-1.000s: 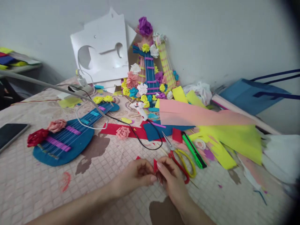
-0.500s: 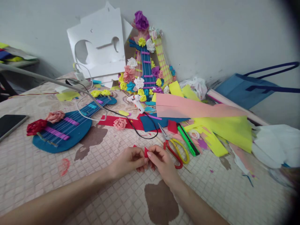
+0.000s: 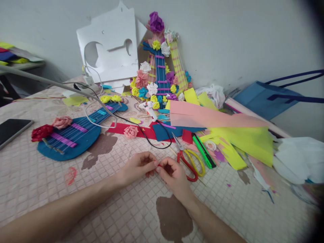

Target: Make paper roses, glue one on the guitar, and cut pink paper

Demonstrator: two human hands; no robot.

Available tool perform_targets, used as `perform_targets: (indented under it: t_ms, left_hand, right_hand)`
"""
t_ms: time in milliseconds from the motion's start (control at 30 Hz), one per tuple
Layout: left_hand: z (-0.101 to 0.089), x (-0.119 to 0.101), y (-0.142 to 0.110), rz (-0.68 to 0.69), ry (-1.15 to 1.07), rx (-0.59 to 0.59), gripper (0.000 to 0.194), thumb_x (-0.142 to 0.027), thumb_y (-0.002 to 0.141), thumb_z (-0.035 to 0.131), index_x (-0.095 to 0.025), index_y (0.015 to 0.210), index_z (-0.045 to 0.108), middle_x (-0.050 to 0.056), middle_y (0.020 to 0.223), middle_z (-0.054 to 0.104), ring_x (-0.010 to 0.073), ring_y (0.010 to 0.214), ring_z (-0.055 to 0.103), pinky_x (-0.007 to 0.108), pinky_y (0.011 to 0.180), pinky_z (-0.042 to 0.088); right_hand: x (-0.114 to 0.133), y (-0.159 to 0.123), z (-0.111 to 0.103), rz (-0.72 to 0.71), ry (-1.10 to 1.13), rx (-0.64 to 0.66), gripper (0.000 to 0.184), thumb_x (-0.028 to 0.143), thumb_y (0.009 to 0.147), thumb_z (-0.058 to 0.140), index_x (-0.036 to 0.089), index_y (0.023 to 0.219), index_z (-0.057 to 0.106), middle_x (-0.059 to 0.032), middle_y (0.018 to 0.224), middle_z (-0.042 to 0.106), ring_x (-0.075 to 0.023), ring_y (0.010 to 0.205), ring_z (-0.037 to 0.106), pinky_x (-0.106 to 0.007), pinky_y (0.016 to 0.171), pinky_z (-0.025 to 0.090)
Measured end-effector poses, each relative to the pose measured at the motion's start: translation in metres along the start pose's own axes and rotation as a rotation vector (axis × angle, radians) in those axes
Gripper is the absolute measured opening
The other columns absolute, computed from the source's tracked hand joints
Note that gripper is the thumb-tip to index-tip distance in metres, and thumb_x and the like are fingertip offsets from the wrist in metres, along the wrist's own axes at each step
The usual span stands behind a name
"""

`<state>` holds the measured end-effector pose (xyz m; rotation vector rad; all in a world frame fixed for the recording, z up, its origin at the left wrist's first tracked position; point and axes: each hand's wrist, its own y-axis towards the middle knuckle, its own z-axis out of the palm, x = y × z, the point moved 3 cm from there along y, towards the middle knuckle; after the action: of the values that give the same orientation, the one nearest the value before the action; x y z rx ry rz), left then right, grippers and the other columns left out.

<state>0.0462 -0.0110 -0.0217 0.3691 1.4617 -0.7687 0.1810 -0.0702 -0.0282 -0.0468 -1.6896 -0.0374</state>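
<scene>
Over the middle of the table, my left hand (image 3: 141, 166) and my right hand (image 3: 172, 172) meet fingertip to fingertip. Both pinch a small piece of red paper (image 3: 159, 165), most of it hidden by the fingers. Right beside my right hand lie scissors (image 3: 187, 165) with red and yellow handles. Past them is a green box cutter (image 3: 204, 150). Beyond my hands a pink paper rose (image 3: 131, 132) rests on a red paper strip (image 3: 117, 128). A blue paper guitar (image 3: 73, 138) with a dark red rose (image 3: 42, 133) lies to the left.
A white glue gun (image 3: 150, 110) stands behind the strip, its black cord (image 3: 141, 132) looping toward my hands. Pink sheet (image 3: 202, 114) and yellow sheets (image 3: 248, 141) cover the right. Flower-decorated guitars (image 3: 160, 74) lean on the wall. A phone (image 3: 14, 131) is far left.
The red piece showed upright between my fingertips; now my fingers have closed over it and little shows. The view has shifted slightly.
</scene>
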Motion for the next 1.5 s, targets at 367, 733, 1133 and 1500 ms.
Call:
perform_targets:
  t_ms: [367, 733, 1133, 1500]
  left_hand:
    - [-0.002, -0.010, -0.005, -0.018, -0.052, 0.122, 0.024, -0.032, 0.074, 0.069, -0.012, 0.082, 0.059, 0.001, 0.073, 0.062, 0.0101, 0.064, 0.054, 0.023, 0.061, 0.042]
    - [-0.007, -0.004, -0.004, 0.006, 0.010, -0.005, 0.027, -0.039, 0.077, 0.064, -0.013, 0.074, 0.057, -0.002, 0.062, 0.056, 0.0083, 0.056, 0.049, 0.021, 0.052, 0.036]
    - [-0.012, -0.010, -0.002, 0.025, 0.149, 0.043, 0.030, -0.041, 0.074, 0.066, -0.013, 0.071, 0.057, -0.001, 0.059, 0.056, 0.0086, 0.054, 0.049, 0.021, 0.051, 0.037]
    - [-0.009, -0.005, -0.005, 0.061, 0.139, 0.061, 0.028, -0.039, 0.075, 0.065, -0.013, 0.078, 0.057, 0.000, 0.063, 0.058, 0.0100, 0.058, 0.052, 0.022, 0.052, 0.038]
  right_hand:
    - [-0.005, 0.000, -0.001, 0.156, 0.236, 0.031, 0.030, 0.045, 0.085, 0.055, 0.019, 0.070, 0.051, 0.0063, 0.050, 0.047, -0.0073, 0.043, 0.041, -0.019, 0.041, 0.033]
    - [-0.004, -0.001, 0.003, 0.156, 0.092, 0.126, 0.026, 0.039, 0.080, 0.060, 0.019, 0.070, 0.047, 0.0080, 0.052, 0.044, -0.0062, 0.042, 0.040, -0.018, 0.039, 0.035]
    - [0.001, 0.001, -0.001, 0.122, 0.106, 0.082, 0.025, 0.040, 0.083, 0.055, 0.020, 0.071, 0.049, 0.0076, 0.049, 0.045, -0.0072, 0.042, 0.041, -0.018, 0.040, 0.035]
    - [0.000, 0.000, 0.002, 0.133, 0.037, 0.115, 0.025, 0.040, 0.082, 0.057, 0.020, 0.070, 0.046, 0.0084, 0.050, 0.041, -0.0071, 0.041, 0.038, -0.019, 0.038, 0.032]
